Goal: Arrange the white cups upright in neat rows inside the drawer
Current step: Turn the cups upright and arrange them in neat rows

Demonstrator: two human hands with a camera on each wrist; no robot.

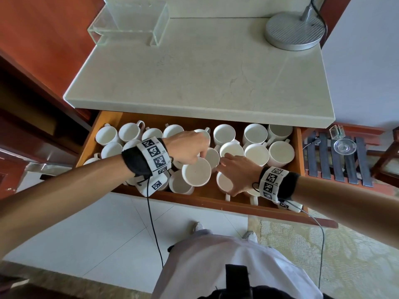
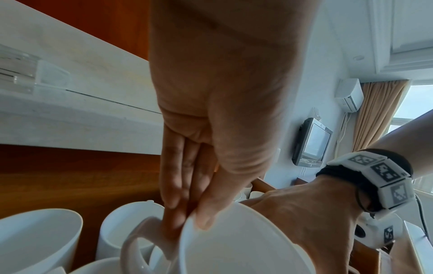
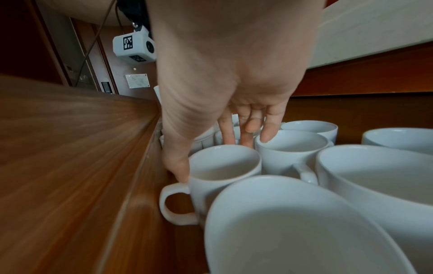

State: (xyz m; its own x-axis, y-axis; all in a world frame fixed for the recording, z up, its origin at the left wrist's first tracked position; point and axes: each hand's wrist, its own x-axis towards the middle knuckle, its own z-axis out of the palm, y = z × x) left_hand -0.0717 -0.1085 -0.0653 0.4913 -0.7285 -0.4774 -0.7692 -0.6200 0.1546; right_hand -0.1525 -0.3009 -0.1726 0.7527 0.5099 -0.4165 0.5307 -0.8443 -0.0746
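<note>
An open wooden drawer holds several white cups, most of them upright in loose rows. My left hand holds one white cup raised above the others. In the left wrist view the left hand pinches that cup's rim beside the handle, thumb on one side and fingers on the other. My right hand reaches down over a front-row cup. In the right wrist view its thumb touches this cup above the handle, and its fingers go down behind the far rim.
A pale stone countertop overhangs the drawer's back. On it stand a clear glass box and a round metal lamp base. A slatted rack with a glass dish sits to the right. Upright cups crowd the drawer's right end.
</note>
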